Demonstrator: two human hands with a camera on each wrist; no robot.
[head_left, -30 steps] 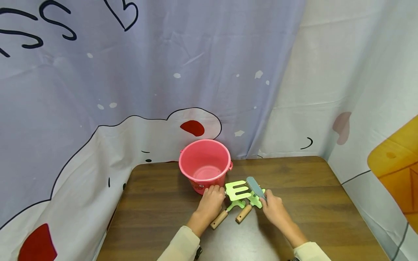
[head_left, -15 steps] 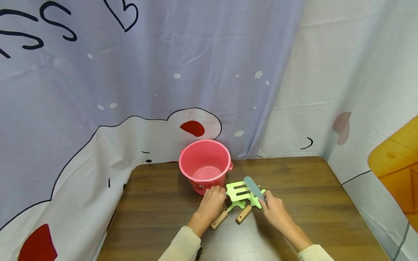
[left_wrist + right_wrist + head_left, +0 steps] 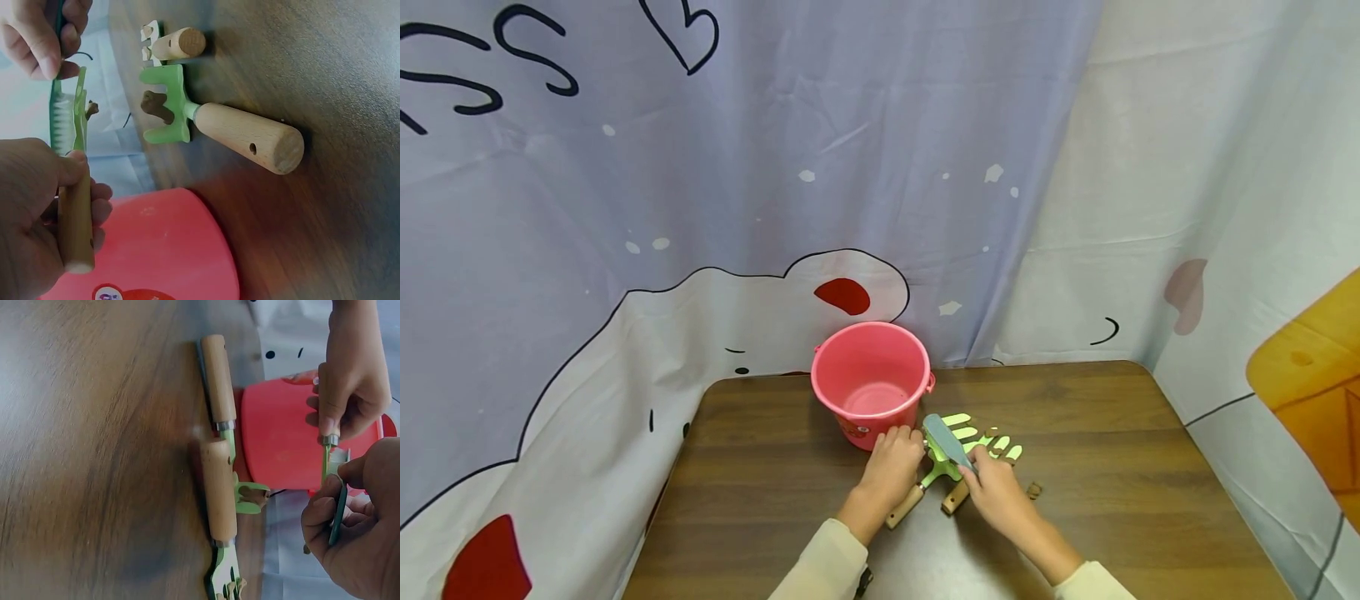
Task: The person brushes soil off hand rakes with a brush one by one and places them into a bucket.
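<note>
My left hand (image 3: 891, 471) grips the wooden handle of a small garden fork (image 3: 76, 228) beside the bucket, its pale green tines pointing right. Fingers and thumb of my right hand (image 3: 1000, 493) pinch a teal brush (image 3: 946, 440). White bristles (image 3: 64, 122) face the fork's tines, right up against them in the left wrist view. Below lie two more green hand tools with wooden handles: a short-pronged rake (image 3: 250, 137) and another fork (image 3: 219, 494). Brown clumps (image 3: 156, 106) cling to their prongs.
A pink bucket (image 3: 868, 375) stands upright at the back of the wooden table (image 3: 760, 467), just beyond my left hand. A brown clump (image 3: 1034, 490) lies right of my right hand. Printed curtains (image 3: 760, 167) hang behind the table.
My right hand has moved left with the brush, which now crosses the base of the held fork's tines. More of the fork lying on the table shows. My left hand has barely shifted.
</note>
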